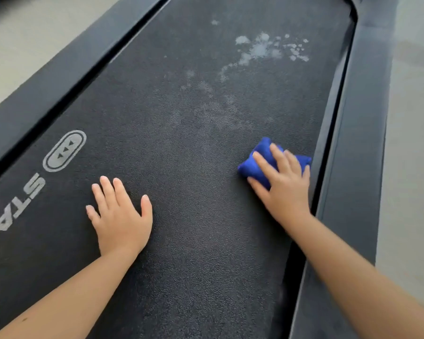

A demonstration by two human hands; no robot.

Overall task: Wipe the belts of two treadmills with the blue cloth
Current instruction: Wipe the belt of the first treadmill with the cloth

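Note:
A dark, textured treadmill belt (181, 167) fills most of the head view. My right hand (283, 182) presses a bunched blue cloth (257, 160) flat on the belt near its right edge, fingers spread over the cloth. My left hand (119, 216) rests flat on the belt at the left, fingers straight, holding nothing. A whitish patch of foam or dust (264, 48) lies on the belt farther ahead, with fainter smears trailing back toward the cloth.
Black side rails run along the belt on the left (59, 69) and right (357, 143). Pale floor (411, 143) lies beyond both rails. Grey lettering and an oval arrow logo (64, 150) are printed on the belt at the left.

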